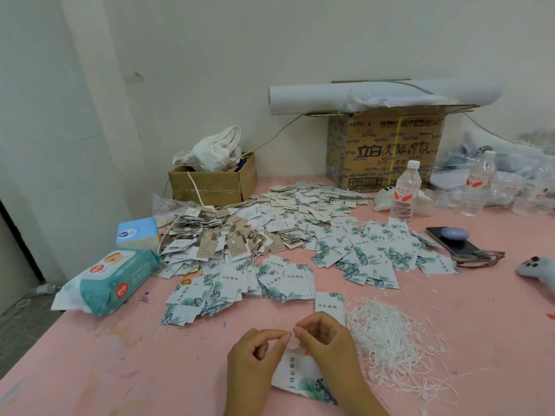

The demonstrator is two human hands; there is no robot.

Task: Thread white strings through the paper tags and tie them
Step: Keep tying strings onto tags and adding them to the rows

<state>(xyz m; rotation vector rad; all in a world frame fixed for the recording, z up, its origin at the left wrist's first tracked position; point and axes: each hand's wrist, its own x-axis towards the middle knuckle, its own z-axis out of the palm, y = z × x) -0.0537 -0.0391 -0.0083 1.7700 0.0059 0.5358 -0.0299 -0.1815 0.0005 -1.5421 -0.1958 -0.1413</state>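
Observation:
A white paper tag (303,378) with a green leaf print hangs between my hands near the pink table's (150,370) front edge. My left hand (255,358) and my right hand (327,337) meet fingertip to fingertip just above the tag's top end, each pinching a thin white string that is hard to make out. A tangled heap of white strings (393,340) lies just right of my right hand. A small stack of tags (329,304) sits beyond my right hand.
Loose leaf-print tags (369,253) and strung brown tags (222,235) cover the table's middle. A wet-wipe pack (117,280) and tissue box (136,232) lie left. Cardboard boxes (387,148), water bottles (404,190) and a phone (456,241) stand behind and right.

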